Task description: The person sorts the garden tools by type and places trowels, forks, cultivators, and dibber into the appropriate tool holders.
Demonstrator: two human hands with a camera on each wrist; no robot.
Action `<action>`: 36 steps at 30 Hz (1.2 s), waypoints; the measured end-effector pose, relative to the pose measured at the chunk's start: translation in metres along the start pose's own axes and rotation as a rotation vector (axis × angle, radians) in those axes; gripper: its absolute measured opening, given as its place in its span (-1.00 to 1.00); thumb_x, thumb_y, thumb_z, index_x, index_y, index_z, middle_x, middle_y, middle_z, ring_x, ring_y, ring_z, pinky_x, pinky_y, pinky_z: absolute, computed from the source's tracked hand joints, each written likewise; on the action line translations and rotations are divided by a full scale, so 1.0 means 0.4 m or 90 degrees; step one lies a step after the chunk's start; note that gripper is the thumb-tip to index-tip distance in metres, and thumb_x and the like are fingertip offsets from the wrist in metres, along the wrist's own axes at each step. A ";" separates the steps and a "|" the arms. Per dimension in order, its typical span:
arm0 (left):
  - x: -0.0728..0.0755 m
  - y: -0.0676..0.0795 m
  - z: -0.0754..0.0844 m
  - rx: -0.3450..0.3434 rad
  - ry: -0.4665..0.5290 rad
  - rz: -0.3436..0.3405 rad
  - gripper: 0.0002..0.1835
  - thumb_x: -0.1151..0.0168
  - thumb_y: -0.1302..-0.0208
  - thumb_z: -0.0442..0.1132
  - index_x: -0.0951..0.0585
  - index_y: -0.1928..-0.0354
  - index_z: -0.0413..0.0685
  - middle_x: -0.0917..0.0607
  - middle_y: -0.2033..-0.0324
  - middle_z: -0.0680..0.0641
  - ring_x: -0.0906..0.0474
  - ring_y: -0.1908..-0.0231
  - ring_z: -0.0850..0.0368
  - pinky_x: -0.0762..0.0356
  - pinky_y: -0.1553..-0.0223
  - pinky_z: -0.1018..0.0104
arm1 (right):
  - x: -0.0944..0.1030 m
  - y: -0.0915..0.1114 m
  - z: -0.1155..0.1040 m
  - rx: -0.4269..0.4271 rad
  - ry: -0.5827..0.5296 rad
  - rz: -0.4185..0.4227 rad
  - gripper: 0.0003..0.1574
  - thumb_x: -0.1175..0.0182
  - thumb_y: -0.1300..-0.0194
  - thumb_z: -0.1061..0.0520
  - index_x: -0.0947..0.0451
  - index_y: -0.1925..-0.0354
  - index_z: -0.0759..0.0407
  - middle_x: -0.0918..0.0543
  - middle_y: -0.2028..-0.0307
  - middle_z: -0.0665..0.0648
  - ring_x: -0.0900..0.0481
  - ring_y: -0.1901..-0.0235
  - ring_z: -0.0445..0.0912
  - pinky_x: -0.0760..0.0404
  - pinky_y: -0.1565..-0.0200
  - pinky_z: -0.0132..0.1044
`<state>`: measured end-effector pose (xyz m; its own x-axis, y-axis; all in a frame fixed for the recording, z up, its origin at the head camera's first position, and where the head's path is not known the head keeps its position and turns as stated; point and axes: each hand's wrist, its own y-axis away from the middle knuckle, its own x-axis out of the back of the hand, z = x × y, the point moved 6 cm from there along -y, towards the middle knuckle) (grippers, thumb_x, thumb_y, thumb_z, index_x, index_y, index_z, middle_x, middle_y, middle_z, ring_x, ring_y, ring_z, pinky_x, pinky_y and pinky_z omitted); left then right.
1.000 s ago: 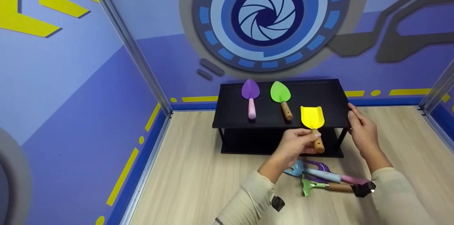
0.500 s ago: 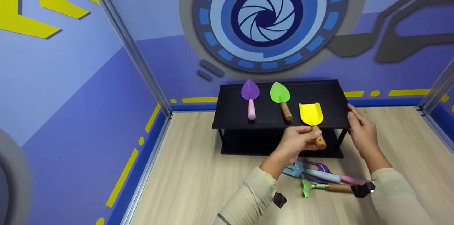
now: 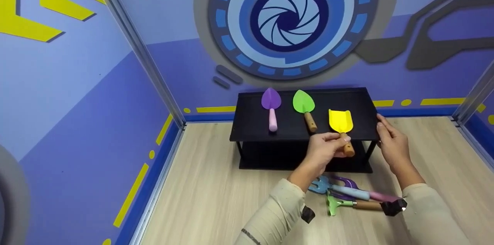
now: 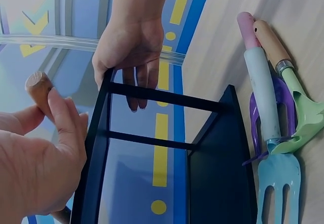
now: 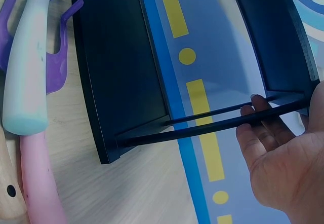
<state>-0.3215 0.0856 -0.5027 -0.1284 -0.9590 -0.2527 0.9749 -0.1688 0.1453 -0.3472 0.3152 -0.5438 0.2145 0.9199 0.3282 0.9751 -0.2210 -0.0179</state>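
My left hand (image 3: 323,149) pinches the wooden handle of a small yellow shovel (image 3: 340,121) between thumb and fingers. The shovel's scoop is over the front right of a two-tier black shelf (image 3: 252,131); whether it touches the top board I cannot tell. In the left wrist view only the end of its handle (image 4: 40,95) shows. At the shelf's right end, my right hand (image 3: 395,149) grips the top board's edge, thumb above and fingers below. On that board lie a purple trowel (image 3: 271,99) with a pink handle and a green trowel (image 3: 303,101) with a wooden handle.
In front of the shelf, on the wood-grain tabletop (image 3: 204,198), a light blue hand fork (image 4: 278,173), a purple fork (image 4: 286,100) and a green tool with a wooden handle (image 4: 273,46) lie in a heap. Painted panels (image 3: 173,67) stand behind and at the left.
My left hand has moved the yellow shovel slightly farther back over the shelf's top board. The right hand has kept its grip at the right end.
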 end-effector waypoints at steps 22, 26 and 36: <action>-0.071 -0.029 0.027 0.002 0.010 0.048 -0.86 -0.52 -0.31 -0.31 -0.80 0.18 -0.24 -0.83 0.31 -0.08 -0.82 0.33 0.05 -0.89 0.19 0.15 | -0.002 -0.008 0.005 -0.018 0.004 -0.006 -0.27 0.20 -0.67 -0.40 -0.09 -0.67 -0.39 -0.07 -0.70 0.12 -0.28 -0.61 0.19 -0.58 -0.31 -0.45; -0.075 -0.041 0.031 -0.002 0.005 0.053 -0.86 -0.51 -0.33 -0.31 -0.80 0.17 -0.24 -0.83 0.31 -0.09 -0.84 0.30 0.02 -0.89 0.17 0.14 | -0.001 -0.009 0.004 -0.015 0.003 -0.006 -0.26 0.20 -0.67 -0.40 -0.09 -0.67 -0.38 -0.08 -0.70 0.11 -0.27 -0.61 0.19 -0.59 -0.25 -0.56; -0.069 -0.060 0.011 -0.004 0.055 0.061 -0.86 -0.48 -0.35 -0.33 -0.80 0.13 -0.26 -0.84 0.31 -0.11 -0.83 0.32 0.03 -0.89 0.18 0.14 | -0.002 -0.003 0.006 -0.013 -0.004 -0.002 -0.25 0.18 -0.66 -0.42 -0.09 -0.66 -0.39 -0.08 -0.70 0.11 -0.29 -0.61 0.15 -0.57 -0.25 -0.58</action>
<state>-0.3421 0.1153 -0.4952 -0.0193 -0.9476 -0.3190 0.9831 -0.0761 0.1666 -0.3486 0.3155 -0.5462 0.2126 0.9225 0.3220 0.9742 -0.2255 0.0027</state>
